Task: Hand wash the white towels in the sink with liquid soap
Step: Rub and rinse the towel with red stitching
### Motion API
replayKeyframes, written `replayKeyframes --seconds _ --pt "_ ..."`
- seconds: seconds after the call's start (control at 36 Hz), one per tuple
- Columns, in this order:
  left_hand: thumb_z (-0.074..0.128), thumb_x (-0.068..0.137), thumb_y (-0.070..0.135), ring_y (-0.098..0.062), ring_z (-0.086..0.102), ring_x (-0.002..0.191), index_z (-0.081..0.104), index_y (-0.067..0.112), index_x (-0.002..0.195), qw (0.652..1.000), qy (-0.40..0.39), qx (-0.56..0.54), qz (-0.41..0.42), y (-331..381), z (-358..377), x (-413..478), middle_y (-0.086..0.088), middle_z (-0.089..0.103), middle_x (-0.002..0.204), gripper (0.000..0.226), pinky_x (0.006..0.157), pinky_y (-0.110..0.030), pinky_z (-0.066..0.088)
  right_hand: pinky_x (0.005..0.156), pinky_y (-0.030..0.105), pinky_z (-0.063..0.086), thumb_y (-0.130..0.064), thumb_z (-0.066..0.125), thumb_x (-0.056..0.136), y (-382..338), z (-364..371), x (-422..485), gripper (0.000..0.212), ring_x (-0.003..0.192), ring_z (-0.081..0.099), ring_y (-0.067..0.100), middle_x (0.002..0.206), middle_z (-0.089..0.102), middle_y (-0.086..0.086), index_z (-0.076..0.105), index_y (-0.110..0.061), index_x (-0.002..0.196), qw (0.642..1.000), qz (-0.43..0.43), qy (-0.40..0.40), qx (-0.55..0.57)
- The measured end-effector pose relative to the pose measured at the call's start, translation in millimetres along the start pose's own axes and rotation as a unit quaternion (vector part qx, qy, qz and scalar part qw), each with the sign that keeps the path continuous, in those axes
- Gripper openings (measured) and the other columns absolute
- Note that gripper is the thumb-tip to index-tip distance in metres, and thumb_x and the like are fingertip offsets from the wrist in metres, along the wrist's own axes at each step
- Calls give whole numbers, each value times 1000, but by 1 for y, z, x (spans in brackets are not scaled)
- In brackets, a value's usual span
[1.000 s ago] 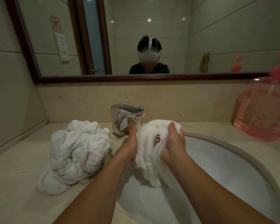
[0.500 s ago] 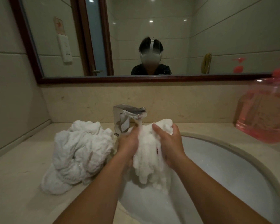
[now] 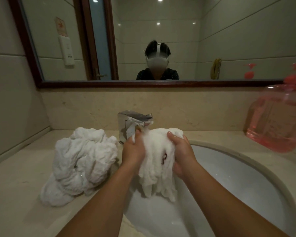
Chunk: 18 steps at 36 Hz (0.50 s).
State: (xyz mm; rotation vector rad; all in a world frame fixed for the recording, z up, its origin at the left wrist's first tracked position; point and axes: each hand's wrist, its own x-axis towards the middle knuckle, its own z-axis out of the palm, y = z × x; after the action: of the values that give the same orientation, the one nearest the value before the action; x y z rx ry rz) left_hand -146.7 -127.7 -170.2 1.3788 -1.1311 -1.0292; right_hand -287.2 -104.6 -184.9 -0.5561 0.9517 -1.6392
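Head view: a white towel [image 3: 156, 161] is held bunched between both grips above the far left part of the sink [image 3: 246, 161]. The left grip [image 3: 133, 152] is clenched around the left side of the bunch, with its fingers curled over the top edge just below the faucet [image 3: 132, 122] spout. The right grip [image 3: 182, 154] is clenched around the right side, with its fingers pressed into the cloth near the top. The lower folds of the towel hang free between the forearms, over the white basin; whether they touch the basin cannot be determined. A small dark red mark [image 3: 164, 157] is visible on the cloth beside the right grip. A thin stream of water [image 3: 146, 130] falls from the chrome faucet onto the top of the towel, between the two grips. The faucet is mounted at the far rim of the sink. A crumpled heap of white towels [image 3: 80, 161] is located on the beige surface [image 3: 15, 194] to the left of the sink, just beside the left forearm. A transparent pink soap bottle [image 3: 277, 117] containing pink liquid is positioned at the far right of the surface, well apart from the grips; its outline is blurred. A wood-framed mirror [image 3: 178, 40] is fixed to the far wall, and the person's head and shoulders are reflected in it.
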Motion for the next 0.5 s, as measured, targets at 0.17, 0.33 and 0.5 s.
replayKeyframes --seconds 0.17,0.33,0.5 --pt "40 106 66 -27 61 114 65 8 128 998 20 -47 -31 9 -4 2 -4 63 118 67 96 -38 49 70 46 64 -18 67 102 -2 0 -5 35 101 77 42 118 77 23 64 -17 137 1000 22 -17 -9" --pt "34 107 68 -31 57 134 62 9 142 994 50 -100 18 11 -8 4 -11 62 144 74 116 -51 46 76 51 63 -26 69 102 7 11 -10 26 100 78 39 111 80 17 68 -19 127 993 -11 -10 -116" --pt "30 111 60 -29 58 133 63 10 142 990 56 -114 60 11 -9 1 -11 64 141 67 117 -49 45 88 43 60 -39 67 100 5 19 -17 22 97 75 27 103 79 6 73 -20 109 968 -59 50 -239"
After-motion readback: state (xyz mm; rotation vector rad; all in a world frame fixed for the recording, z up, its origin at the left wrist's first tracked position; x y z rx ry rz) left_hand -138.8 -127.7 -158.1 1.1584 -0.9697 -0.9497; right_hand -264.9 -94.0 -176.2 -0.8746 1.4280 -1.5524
